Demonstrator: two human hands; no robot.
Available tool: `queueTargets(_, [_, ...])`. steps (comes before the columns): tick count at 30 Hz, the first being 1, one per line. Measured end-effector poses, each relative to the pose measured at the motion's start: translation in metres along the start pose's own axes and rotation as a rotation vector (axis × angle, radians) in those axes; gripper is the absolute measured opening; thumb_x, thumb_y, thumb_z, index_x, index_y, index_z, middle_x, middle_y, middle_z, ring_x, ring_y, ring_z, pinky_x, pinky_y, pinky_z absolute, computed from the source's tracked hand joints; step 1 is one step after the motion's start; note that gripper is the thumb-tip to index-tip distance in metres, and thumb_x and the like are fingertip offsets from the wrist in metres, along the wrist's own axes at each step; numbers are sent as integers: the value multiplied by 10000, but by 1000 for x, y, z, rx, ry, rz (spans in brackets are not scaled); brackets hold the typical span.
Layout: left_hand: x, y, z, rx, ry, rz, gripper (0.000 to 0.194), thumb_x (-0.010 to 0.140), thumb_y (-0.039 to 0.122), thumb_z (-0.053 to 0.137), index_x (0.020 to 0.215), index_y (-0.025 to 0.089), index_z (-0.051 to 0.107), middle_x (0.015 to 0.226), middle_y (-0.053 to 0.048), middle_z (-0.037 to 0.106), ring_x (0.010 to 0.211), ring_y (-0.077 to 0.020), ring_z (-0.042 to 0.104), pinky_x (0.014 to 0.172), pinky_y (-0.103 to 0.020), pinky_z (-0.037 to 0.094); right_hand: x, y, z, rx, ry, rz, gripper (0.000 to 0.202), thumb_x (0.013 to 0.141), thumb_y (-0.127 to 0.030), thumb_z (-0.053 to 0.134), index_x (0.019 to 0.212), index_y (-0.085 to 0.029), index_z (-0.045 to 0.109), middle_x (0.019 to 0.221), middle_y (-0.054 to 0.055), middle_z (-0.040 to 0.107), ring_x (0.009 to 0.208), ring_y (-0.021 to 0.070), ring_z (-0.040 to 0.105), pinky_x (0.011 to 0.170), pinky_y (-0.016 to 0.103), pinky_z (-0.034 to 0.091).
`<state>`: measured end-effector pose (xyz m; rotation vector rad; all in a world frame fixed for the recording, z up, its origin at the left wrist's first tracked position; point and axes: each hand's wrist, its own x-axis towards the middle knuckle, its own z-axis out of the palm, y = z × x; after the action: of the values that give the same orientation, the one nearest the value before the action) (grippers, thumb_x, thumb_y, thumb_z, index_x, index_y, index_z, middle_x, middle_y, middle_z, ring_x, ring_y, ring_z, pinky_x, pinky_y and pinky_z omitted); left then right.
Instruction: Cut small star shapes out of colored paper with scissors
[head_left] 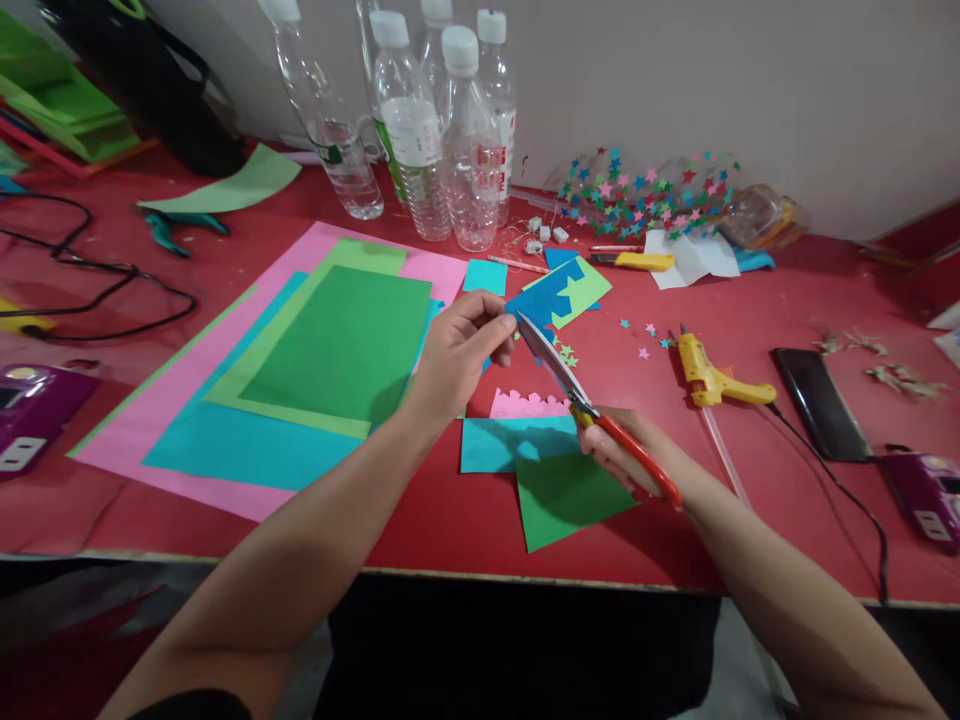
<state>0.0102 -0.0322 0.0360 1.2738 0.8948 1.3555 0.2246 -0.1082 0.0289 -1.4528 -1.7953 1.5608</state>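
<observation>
My left hand (472, 345) pinches the lower left end of a blue paper piece (541, 290) with notched edges. In my right hand (619, 445) is a pair of scissors (559, 365) with red handles, its blades pointing up and left to the paper near my left fingertips. Whether the blades touch the paper is hard to tell. A light green paper (589, 297) with a cut edge lies behind the blue piece. Under the scissors are a pink strip (517, 403), a teal sheet (487, 445) and a green sheet (559, 500). Small green stars (568, 355) lie beside the blades.
Stacked coloured sheets (337, 340) cover the table's left part. Plastic bottles (469, 150) stand at the wall, near a star-covered bottle (652, 195) lying down. To the right are a yellow glue gun (720, 385), its cord, a phone (821, 405) and a purple power strip (926, 495).
</observation>
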Motion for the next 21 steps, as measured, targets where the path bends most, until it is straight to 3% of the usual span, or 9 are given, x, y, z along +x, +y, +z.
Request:
queueTargets(9, [1, 5, -3, 32, -15, -50, 107, 768, 167, 580, 663, 176, 558, 515, 49, 534, 443, -53, 489, 450, -185, 422, 0, -4, -2, -55, 22, 52, 375, 887, -513, 476, 683, -206, 405, 459, -82, 368, 341, 62, 352, 343, 183, 263])
queueTargets(16, [2, 0, 0, -99, 1, -127, 96, 776, 210, 584, 689, 168, 581, 556, 27, 583, 461, -65, 522, 444, -190, 424, 1, -7, 2, -16, 46, 100, 333, 886, -443, 470, 659, -212, 393, 419, -94, 351, 304, 60, 340, 322, 178, 264])
queueTargets(21, [0, 0, 0, -25, 28, -64, 119, 795, 196, 574, 678, 173, 572, 554, 34, 565, 465, -60, 516, 462, -190, 432, 2, -7, 1, -17, 48, 121, 341, 879, -455, 483, 659, -211, 393, 439, -91, 366, 311, 56, 348, 318, 174, 272])
